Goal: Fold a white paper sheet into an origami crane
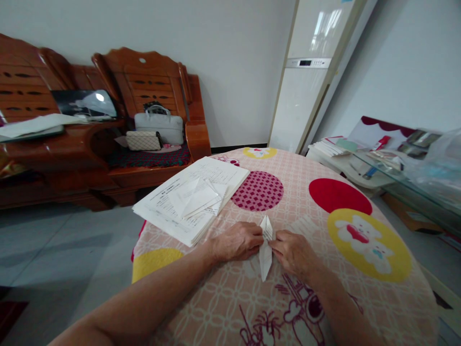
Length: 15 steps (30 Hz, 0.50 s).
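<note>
A narrow folded paper (266,259), white with some print and pointed at both ends, lies lengthwise on the tablecloth in front of me. My left hand (243,241) grips its left edge with the fingers curled in. From the other side my right hand (293,250) pinches its right edge between thumb and fingers. The fingertips hide parts of both long sides. To the left, a stack of printed sheets (162,209) bears a few folded paper pieces (198,196) on top.
The round table has a patterned cloth (216,298). Behind it stand wooden chairs (154,77) with a grey bag (162,127) and a quilted purse (144,141). A tall white air conditioner (306,91) rises at the back; a glass shelf (392,175) with clutter is right.
</note>
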Available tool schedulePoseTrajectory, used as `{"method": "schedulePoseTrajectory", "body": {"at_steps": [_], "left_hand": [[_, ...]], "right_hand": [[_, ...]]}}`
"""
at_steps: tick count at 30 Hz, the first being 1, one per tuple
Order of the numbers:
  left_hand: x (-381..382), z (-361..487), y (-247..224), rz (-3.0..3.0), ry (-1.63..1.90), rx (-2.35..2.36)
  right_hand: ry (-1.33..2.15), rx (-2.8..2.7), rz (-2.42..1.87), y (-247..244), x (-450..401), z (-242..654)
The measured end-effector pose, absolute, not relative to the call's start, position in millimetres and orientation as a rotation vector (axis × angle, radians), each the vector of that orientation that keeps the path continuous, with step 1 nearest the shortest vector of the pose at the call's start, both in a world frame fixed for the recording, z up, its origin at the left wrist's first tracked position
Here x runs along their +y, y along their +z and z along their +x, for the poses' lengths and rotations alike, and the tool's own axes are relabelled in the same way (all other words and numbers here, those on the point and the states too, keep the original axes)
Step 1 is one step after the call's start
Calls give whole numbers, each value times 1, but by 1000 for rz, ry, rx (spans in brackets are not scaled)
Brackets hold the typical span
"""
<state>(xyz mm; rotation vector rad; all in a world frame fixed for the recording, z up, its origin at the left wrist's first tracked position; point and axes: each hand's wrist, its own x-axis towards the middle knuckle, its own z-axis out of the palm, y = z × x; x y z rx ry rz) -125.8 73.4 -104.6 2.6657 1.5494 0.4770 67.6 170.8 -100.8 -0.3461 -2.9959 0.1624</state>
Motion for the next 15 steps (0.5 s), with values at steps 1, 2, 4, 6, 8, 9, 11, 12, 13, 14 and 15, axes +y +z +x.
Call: {"method": "schedulePoseTrajectory", "body": {"at_steps": [1, 2, 4, 6, 8, 9, 11, 12, 13, 14, 15], "left_hand": [[73, -126, -104, 2659, 473, 1542], [73, -127, -103, 2651, 469, 1538], [72, -127, -100, 2619, 480, 1532], [71, -128, -97, 2555, 528, 1522], [71, -128, -95, 2469, 595, 1510], [71, -129, -95, 2425, 626, 1503], [72, -129, -96, 2335, 691, 1496], [73, -130, -96, 2283, 727, 1499], [74, -130, -97, 2224, 760, 1505], [76, -130, -99, 2160, 791, 1517], [78, -129, -100, 2093, 816, 1537]], "right_hand": [[160, -3006, -354, -101, 171, 68], [165, -3012, -366, -102, 171, 68], [206, -3009, -383, -102, 171, 68], [301, -2978, -398, -102, 172, 68], [451, -2909, -421, -101, 173, 67], [541, -2865, -435, -101, 174, 67], [719, -2768, -492, -101, 175, 66], [797, -2721, -529, -102, 176, 66], [862, -2676, -574, -102, 177, 65], [917, -2637, -621, -103, 177, 65], [967, -2602, -667, -105, 178, 64]]}}
